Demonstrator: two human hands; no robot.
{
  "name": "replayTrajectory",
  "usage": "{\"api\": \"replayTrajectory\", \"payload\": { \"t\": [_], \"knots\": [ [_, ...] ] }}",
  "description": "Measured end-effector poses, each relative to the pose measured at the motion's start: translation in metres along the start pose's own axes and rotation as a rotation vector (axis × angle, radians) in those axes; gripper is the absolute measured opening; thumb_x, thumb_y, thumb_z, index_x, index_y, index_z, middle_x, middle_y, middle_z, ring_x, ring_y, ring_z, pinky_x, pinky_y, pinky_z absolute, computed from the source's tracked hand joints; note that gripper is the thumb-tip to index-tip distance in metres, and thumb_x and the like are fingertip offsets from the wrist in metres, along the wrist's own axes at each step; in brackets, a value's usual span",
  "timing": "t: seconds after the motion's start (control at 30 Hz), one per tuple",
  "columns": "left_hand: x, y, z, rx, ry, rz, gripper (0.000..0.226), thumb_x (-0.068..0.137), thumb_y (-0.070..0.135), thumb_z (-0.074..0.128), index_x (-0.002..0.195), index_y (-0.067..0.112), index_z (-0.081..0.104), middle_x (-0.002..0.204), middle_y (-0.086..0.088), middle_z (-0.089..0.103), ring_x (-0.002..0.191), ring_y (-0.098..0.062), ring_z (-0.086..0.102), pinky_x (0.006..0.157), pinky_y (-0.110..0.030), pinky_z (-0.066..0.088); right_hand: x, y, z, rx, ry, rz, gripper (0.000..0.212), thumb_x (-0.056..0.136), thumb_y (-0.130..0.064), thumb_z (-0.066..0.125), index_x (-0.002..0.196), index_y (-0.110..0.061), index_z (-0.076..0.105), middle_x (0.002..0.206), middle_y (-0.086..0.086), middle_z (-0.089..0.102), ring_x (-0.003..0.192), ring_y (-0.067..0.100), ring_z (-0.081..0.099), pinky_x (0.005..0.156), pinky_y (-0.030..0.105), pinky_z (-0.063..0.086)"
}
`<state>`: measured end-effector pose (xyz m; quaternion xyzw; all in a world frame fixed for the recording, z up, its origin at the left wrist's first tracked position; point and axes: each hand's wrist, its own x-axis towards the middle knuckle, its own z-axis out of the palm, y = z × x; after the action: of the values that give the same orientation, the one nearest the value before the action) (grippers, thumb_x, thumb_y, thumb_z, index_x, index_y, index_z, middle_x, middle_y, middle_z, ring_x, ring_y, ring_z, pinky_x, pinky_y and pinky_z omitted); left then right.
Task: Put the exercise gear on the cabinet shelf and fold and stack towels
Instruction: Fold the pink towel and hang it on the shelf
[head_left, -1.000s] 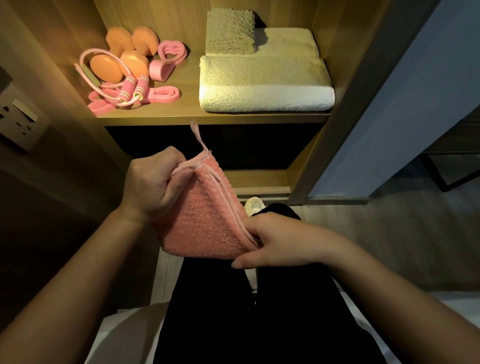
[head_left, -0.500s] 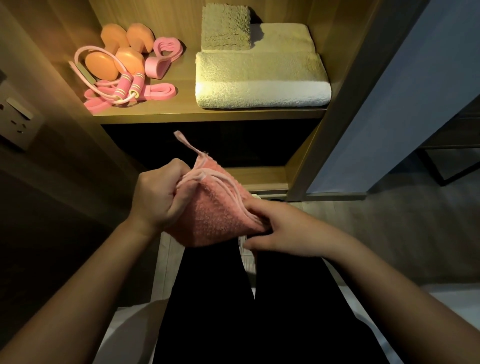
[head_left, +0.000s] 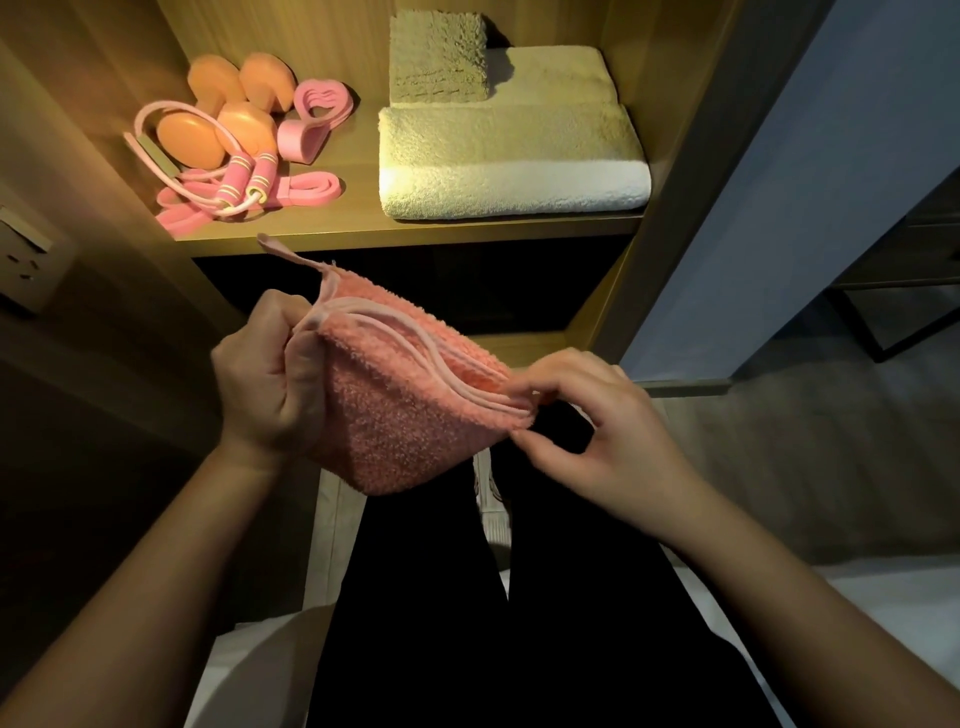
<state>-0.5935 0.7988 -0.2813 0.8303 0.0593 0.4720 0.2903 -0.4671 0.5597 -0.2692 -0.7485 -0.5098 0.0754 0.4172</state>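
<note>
While the left hand (head_left: 270, 379) grips one end of the folded pink towel (head_left: 395, 405), the right hand (head_left: 587, 421) pinches the other corner. I think this keeps the layers aligned before stacking it on the white towel (head_left: 509, 156) at upper right.

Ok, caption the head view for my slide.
Left hand and right hand hold a folded pink towel before a cabinet shelf holding exercise gear and stacked towels.

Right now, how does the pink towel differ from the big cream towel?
The pink towel is small, held up by the left hand and right hand; the cream towel is far larger and lies on the shelf. The pink towel has a corner loop; the cream towel shows none. Both are folded.
</note>
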Motion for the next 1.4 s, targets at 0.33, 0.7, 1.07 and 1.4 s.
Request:
{"api": "replayTrajectory", "payload": {
  "t": [0.33, 0.7, 1.07, 1.4],
  "knots": [
    [0.004, -0.001, -0.003, 0.132, -0.011, 0.073, 0.042, 0.103, 0.046, 0.029, 0.084, 0.014, 0.048, 0.066, 0.0, 0.048, 0.059, -0.005, 0.044, 0.057, -0.01, 0.032, 0.005, 0.017, 0.006, -0.098, -0.392, 0.123, 0.036, 0.085, -0.033, 0.069, 0.119, -0.034, 0.06, 0.115, -0.019, 0.064, 0.105, 0.002, 0.059, 0.085, 0.036, 0.049],
    [0.002, 0.004, -0.002, 0.077, -0.033, 0.014, 0.035, 0.102, 0.05, 0.027, 0.08, 0.031, 0.047, 0.077, 0.031, 0.049, 0.072, 0.017, 0.05, 0.059, -0.007, 0.032, 0.0, 0.009, -0.005, 0.205, 0.001, 0.005, 0.03, 0.083, -0.002, 0.072, 0.112, -0.01, 0.068, 0.112, -0.001, 0.065, 0.083, -0.013, 0.055, 0.069, 0.003, 0.039],
    [0.004, 0.009, 0.008, 0.073, -0.036, 0.005, 0.036, 0.102, 0.05, 0.028, 0.076, 0.031, 0.043, 0.076, 0.03, 0.051, 0.068, 0.014, 0.049, 0.057, -0.007, 0.031, 0.008, 0.006, 0.002, 0.143, -0.059, 0.113, 0.079, 0.072, -0.048, 0.078, 0.14, -0.038, 0.039, 0.142, -0.014, 0.042, 0.124, 0.002, 0.047, 0.096, 0.023, 0.045],
    [0.016, 0.019, 0.016, -0.199, -0.309, -0.734, 0.04, 0.079, 0.064, 0.059, 0.085, 0.025, 0.06, 0.078, 0.005, 0.066, 0.066, -0.002, 0.062, 0.058, -0.021, 0.047, 0.03, 0.02, 0.022, 1.114, 0.22, 0.705, 0.025, 0.084, -0.002, 0.066, 0.108, -0.009, 0.068, 0.092, 0.005, 0.074, 0.089, 0.019, 0.07, 0.08, 0.03, 0.056]
  ]
}}
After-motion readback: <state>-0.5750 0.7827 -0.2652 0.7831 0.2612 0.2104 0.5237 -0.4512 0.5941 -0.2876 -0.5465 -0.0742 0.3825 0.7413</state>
